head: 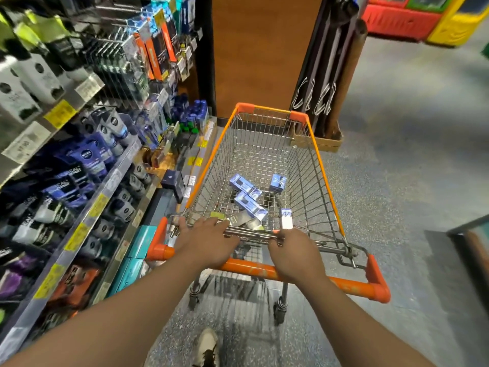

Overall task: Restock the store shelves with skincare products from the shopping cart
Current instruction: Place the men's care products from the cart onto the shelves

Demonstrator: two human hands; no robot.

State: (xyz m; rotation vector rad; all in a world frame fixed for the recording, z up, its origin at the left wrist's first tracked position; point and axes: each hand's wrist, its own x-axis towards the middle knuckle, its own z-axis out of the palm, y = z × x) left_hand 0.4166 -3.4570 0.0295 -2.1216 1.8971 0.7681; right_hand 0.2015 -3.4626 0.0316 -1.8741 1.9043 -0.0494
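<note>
While both hands rest on the orange-handled wire shopping cart (264, 160), the left hand (209, 241) lies spread over its metal bars; the right hand (296, 254) curls round them; blue cardboard skincare boxes (247, 196) lie inside, beside the stocked store shelves (79, 165).

One shopping cart (312, 144) here, and inside it four blue skincare boxes (250, 203) in plain sight, maybe more tucked under the rear bar. Two hands on it, left hand (209, 243) and right hand (295, 254). One shoe (207, 345) below.
</note>
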